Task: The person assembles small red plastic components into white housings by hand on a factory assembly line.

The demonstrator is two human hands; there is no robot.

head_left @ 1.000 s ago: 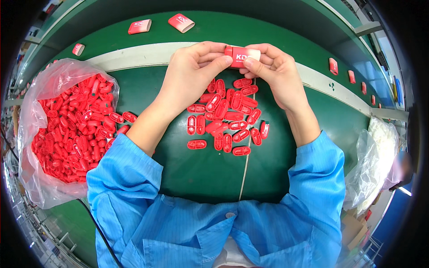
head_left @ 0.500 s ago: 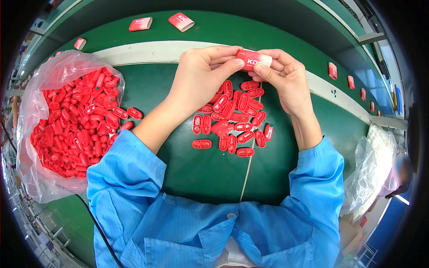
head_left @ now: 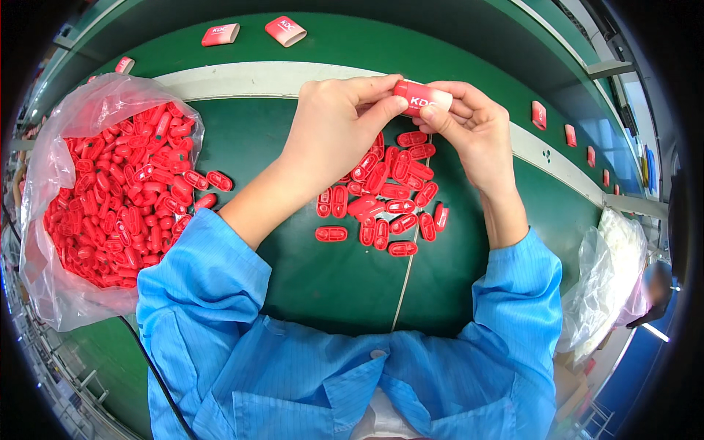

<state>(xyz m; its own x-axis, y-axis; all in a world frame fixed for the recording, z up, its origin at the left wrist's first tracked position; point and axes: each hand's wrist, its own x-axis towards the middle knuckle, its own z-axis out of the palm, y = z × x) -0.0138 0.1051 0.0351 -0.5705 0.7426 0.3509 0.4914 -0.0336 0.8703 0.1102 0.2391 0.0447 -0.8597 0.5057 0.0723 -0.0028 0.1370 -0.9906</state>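
Note:
A red-to-white plastic casing (head_left: 431, 99), short and flattened, is held level above the far side of the green worktop. Its white end is to the right, where my right hand (head_left: 478, 136) grips it between thumb and fingers. My left hand (head_left: 330, 121) pinches a red end cap (head_left: 400, 89) at the casing's left end. Whether the cap is fully seated cannot be seen behind the thumb and fingertips. Below my hands lies a loose pile of red oval end caps (head_left: 396, 192), several showing their hollow insides.
At the left stands an open clear plastic bag (head_left: 44, 220) full of red caps (head_left: 117, 198). Beyond a pale rail (head_left: 220, 82), similar casings (head_left: 286, 31) lie spaced along a green belt (head_left: 352, 44). A clear bag with white contents (head_left: 612, 271) sits at the right.
Both hands, still holding the casing and end cap, have shifted slightly right. The casings on the belt appear a little farther left. The cap pile looks unchanged.

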